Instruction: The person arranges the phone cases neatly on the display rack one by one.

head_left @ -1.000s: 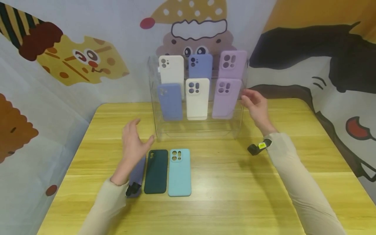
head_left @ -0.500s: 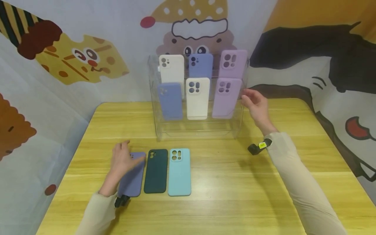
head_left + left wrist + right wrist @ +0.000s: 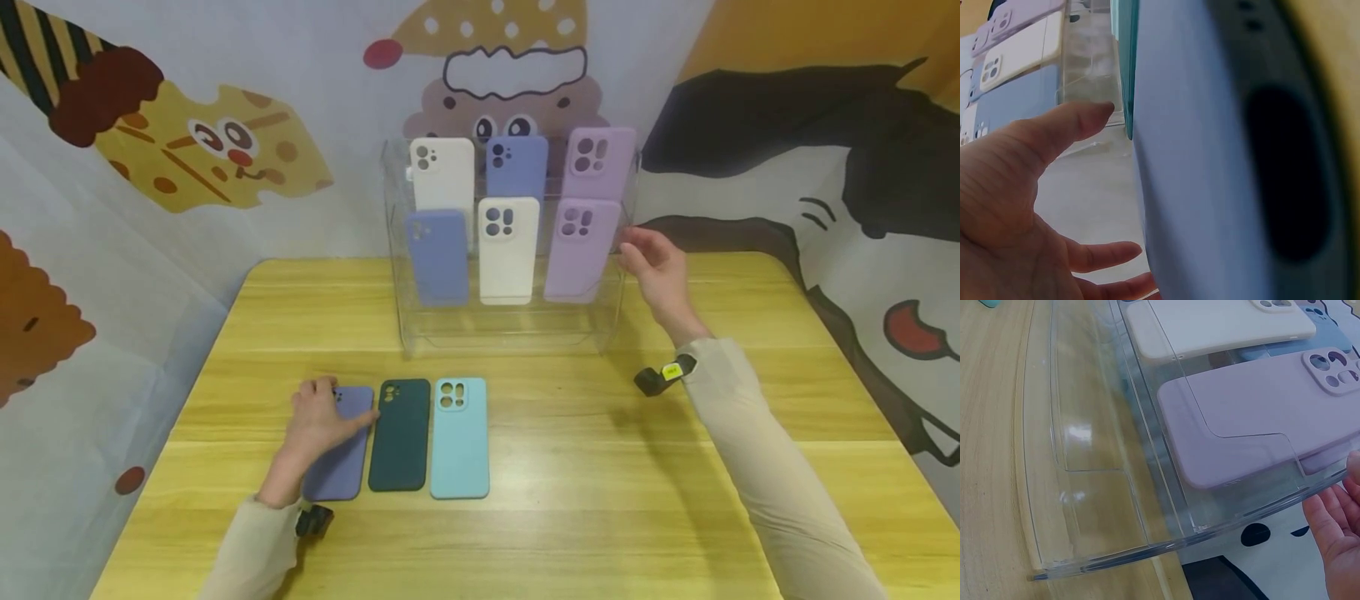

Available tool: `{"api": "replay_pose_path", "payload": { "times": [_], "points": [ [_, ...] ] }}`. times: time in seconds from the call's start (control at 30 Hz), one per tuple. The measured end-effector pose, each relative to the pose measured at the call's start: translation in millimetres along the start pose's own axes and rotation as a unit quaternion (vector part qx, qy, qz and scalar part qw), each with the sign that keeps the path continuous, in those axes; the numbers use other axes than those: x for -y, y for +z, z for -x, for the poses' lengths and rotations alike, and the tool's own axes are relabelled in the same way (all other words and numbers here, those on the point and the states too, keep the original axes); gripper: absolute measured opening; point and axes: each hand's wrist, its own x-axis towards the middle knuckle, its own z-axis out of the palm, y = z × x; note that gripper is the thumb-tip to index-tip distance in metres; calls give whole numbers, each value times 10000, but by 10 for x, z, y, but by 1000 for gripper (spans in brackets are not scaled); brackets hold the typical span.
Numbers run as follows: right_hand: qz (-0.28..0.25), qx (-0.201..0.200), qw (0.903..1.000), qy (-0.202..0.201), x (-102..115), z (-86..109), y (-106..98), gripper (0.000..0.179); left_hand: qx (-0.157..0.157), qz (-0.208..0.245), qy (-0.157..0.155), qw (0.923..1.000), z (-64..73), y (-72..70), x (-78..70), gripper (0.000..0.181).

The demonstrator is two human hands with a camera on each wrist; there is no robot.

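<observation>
My left hand (image 3: 317, 421) reaches over the purple-blue phone case (image 3: 339, 473) lying leftmost on the table. Its thumb stretches toward the case's right side, and its fingers reach over the upper left. In the left wrist view that case (image 3: 1188, 156) fills the right side close up, with thumb and fingers spread before it. My right hand (image 3: 658, 279) pinches the right side edge of a clear acrylic display stand (image 3: 517, 323); the right wrist view shows fingers (image 3: 1329, 519) at that edge. Beside the front lilac case (image 3: 581, 262) it stays still.
A dark green phone case (image 3: 400, 437) and a light blue one (image 3: 460, 446) lie right of the purple-blue case. The stand holds several cases in two tiers, among them a white one (image 3: 508, 262) and a blue one (image 3: 438, 262). A printed cloth backdrop (image 3: 360, 192) rises behind.
My left hand has come down and left from near the stand onto the purple-blue case, then shifted slightly right. The right hand keeps its place at the stand's edge.
</observation>
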Motion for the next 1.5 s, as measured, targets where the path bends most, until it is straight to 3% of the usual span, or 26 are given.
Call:
{"api": "replay_pose_path", "payload": {
  "times": [0.4,0.67,1.0,1.2,1.33,1.5],
  "points": [
    [32,10,10000,18,17,10,-1,17,-73,-195,-82,9998,1,41,-2,83],
    [67,8,10000,16,10,8,-10,19,144,-382,-157,9990,-16,43,-18,91],
    [139,19,9999,99,18,2,-7,21,262,-121,-130,9995,-24,-15,-37,91],
    [94,30,9999,32,25,1,-2,21,-6,122,84,9999,-60,-67,-64,90],
    [115,15,9998,135,31,1,-1,21,-172,233,276,9992,-72,-102,-136,88],
    [49,34,9998,205,30,4,1,21,-98,466,403,9981,-89,-126,-266,89]
  ]
}}
